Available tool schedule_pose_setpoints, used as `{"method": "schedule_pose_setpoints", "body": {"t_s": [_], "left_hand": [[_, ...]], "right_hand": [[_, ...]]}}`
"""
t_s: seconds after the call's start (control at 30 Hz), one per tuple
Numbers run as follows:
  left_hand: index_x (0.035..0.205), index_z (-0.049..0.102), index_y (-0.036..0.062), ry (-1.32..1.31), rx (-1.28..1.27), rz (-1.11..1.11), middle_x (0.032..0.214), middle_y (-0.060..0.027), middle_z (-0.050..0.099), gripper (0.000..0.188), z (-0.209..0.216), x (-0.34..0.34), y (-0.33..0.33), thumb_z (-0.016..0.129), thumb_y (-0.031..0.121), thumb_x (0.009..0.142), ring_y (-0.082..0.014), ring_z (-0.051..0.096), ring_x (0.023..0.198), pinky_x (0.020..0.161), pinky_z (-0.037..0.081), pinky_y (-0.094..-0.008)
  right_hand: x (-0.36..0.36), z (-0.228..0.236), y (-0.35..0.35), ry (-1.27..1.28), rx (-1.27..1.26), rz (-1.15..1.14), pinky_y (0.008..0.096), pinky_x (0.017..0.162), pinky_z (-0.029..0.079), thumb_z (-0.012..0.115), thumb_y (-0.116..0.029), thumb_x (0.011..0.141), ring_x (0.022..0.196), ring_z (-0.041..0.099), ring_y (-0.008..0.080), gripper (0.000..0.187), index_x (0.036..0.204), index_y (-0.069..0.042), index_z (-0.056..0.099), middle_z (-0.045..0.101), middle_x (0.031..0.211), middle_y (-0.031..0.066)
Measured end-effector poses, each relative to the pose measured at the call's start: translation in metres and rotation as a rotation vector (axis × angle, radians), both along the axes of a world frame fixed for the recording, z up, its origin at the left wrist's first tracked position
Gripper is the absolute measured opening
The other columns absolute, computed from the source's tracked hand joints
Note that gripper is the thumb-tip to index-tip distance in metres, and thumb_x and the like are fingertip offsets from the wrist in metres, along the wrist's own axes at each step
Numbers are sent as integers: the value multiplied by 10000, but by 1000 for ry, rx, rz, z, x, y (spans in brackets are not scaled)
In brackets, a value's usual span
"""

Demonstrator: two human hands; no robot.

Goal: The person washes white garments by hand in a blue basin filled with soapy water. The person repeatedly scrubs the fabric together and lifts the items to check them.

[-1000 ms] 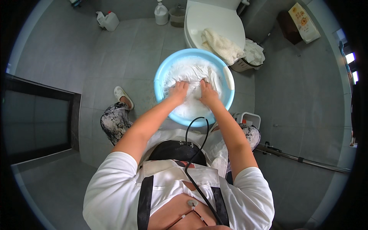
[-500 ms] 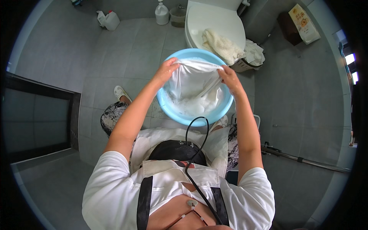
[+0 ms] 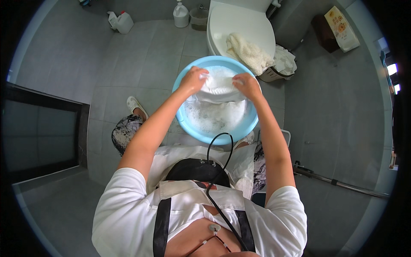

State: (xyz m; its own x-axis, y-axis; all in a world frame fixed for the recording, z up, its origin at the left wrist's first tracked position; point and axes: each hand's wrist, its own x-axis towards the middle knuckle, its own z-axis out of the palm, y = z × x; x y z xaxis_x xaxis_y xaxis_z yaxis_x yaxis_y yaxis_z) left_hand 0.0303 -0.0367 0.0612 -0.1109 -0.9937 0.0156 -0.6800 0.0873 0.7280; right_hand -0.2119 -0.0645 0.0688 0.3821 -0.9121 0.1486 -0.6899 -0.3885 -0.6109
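Note:
A light-blue basin [image 3: 183, 121] stands on the floor in front of me, holding sudsy water [image 3: 214, 118]. Over its far half, a wet white cloth [image 3: 220, 91] is stretched between my two hands; it looks like a garment, though its exact kind does not show. My left hand [image 3: 194, 80] grips the cloth's left end, fingers closed. At the right end, my right hand [image 3: 247, 85] pinches the fabric. The cloth's lower part hangs down toward the foam, and where it ends among the suds I cannot tell.
Beyond the basin is a white toilet [image 3: 239, 25] with a cream knitted cloth [image 3: 248, 51] draped on its lid. A basket with white cloths [image 3: 282, 61] sits beside it. A pump bottle [image 3: 181, 16], a small bucket [image 3: 198, 19] and white jugs [image 3: 124, 23] line the back. A black cable [image 3: 208, 147] loops near me.
My hands have drawn closer together and slightly lower. The white cloth, spread wide and held up before, is now bunched into a shorter band, with more foam showing below it.

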Motion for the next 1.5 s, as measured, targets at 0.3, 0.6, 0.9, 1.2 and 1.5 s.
{"method": "schedule_pose_setpoints", "body": {"t_s": [0.3,0.6,0.9,1.2,1.5], "left_hand": [[1313,245,112,-801,130,-217,1352,-118,227,861,-49,-27,37,719,264,611,-338,294,1202,947,322,-428],[1184,447,87,-882,374,-297,1088,-121,535,453,-88,-35,21,529,138,742,-244,522,1008,841,419,-359],[1132,469,73,-412,44,-1,1083,-168,530,444,-59,-26,23,580,124,705,-318,518,986,856,404,-380],[1097,510,85,674,494,-122,968,-44,559,443,-48,-13,-2,625,114,670,-157,532,911,802,407,-285],[1005,529,91,1715,459,251,910,-61,565,369,-27,-40,11,512,412,823,-200,552,835,752,457,-338]], "right_hand": [[36,-50,40,571,-115,129,475,962,243,691,-428,558,1171,350,292,831,1251,-114,357,362,1279,120],[54,-132,37,969,81,120,463,951,248,367,-234,827,1047,476,285,322,1037,-83,559,548,1084,113],[23,-30,16,-172,781,-62,290,751,436,602,-173,674,843,553,193,396,1035,-18,549,585,934,90],[5,-40,28,-1325,906,-140,295,773,436,506,-134,743,847,539,183,316,1021,16,511,560,955,86],[65,-27,56,-860,-37,-259,356,804,399,617,-125,707,968,497,223,349,1040,-82,522,516,1023,111]]}}
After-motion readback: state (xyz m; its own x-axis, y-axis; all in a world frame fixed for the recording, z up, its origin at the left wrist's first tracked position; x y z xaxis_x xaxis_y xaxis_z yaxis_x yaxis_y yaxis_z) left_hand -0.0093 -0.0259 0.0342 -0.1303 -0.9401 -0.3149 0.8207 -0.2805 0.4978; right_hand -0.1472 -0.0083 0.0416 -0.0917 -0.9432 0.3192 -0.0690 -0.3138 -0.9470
